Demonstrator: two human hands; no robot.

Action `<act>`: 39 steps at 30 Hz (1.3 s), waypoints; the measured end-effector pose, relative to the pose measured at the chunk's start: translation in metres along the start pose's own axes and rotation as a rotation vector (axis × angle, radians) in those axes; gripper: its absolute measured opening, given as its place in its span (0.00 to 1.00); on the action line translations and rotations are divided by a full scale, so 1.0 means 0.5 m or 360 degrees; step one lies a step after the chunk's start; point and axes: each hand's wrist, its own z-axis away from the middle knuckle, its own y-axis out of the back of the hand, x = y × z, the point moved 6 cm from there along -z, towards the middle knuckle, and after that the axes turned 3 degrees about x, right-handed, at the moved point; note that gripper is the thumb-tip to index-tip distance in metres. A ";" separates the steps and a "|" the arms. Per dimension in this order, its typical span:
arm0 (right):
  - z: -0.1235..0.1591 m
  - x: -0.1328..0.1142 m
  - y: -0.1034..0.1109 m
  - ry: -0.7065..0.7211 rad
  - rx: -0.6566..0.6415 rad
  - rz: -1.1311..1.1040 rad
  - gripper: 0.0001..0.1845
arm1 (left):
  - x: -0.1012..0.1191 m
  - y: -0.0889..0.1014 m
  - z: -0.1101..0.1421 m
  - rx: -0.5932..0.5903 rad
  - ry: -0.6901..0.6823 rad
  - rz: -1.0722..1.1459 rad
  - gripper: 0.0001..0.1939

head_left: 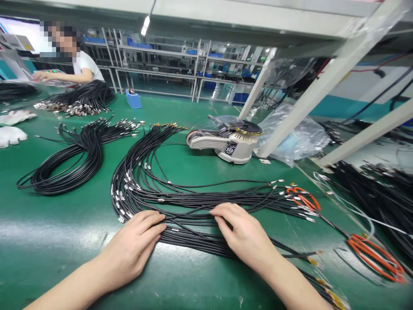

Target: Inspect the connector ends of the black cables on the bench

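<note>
The left hand (130, 245) lies spread across a bundle of black cables (193, 243) on the green worktop (48, 262) — nothing pinched — and the right hand (243, 234) rests spread on the same bundle, just beyond it an electric tape dispenser (226, 142).

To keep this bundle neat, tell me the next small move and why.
Probably slide the right hand along the black cables toward their metal-tipped ends: the left hand pins the bundle, while further right the strands fan apart.
</note>
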 end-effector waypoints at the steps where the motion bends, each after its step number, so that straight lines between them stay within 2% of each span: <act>1: 0.007 0.000 0.005 -0.0019 -0.0031 -0.0017 0.11 | 0.001 0.000 -0.001 0.0000 -0.0010 -0.0005 0.16; 4: 0.032 -0.009 0.005 -0.0053 -0.0135 -0.0076 0.10 | 0.008 0.002 -0.005 0.0005 -0.0021 -0.0024 0.15; 8: 0.050 -0.030 -0.016 -0.0034 -0.0202 -0.0057 0.10 | 0.017 0.004 -0.009 0.0022 -0.0001 -0.0052 0.14; 11: 0.049 -0.036 -0.024 -0.0020 -0.0125 -0.0079 0.10 | 0.020 0.006 -0.005 0.0085 -0.0027 -0.0076 0.14; 15: 0.048 -0.032 -0.012 -0.0062 0.0064 -0.0110 0.06 | 0.018 0.004 0.010 0.0093 -0.0069 -0.0112 0.16; 18: 0.052 -0.036 -0.009 -0.0125 -0.0105 -0.0088 0.07 | 0.019 0.004 0.023 0.0049 -0.0095 -0.0164 0.19; 20: 0.055 -0.049 -0.006 -0.0079 -0.0259 -0.0082 0.11 | 0.019 0.005 0.028 0.0031 -0.0090 -0.0189 0.19; 22: 0.052 -0.060 0.001 -0.0029 -0.0301 -0.0071 0.16 | 0.020 0.006 0.030 0.0035 -0.0067 -0.0213 0.18; 24: 0.043 -0.061 0.002 -0.0055 -0.0269 -0.0042 0.15 | 0.021 0.008 0.034 0.0064 -0.0027 -0.0254 0.18; 28: 0.018 -0.060 -0.030 -0.0112 -0.0238 -0.0073 0.05 | 0.026 0.010 0.052 0.0057 0.0006 -0.0304 0.20; 31: 0.004 -0.080 -0.058 0.0024 -0.0225 -0.0131 0.07 | 0.032 0.014 0.055 0.0053 -0.0007 -0.0278 0.18; 35: -0.008 -0.107 -0.075 0.0179 -0.0289 0.0000 0.10 | 0.037 0.020 0.012 0.0087 0.0065 -0.0214 0.12; 39: -0.023 -0.128 -0.074 0.0269 -0.0335 0.0375 0.09 | 0.039 -0.001 -0.062 -0.0176 0.0060 -0.0139 0.12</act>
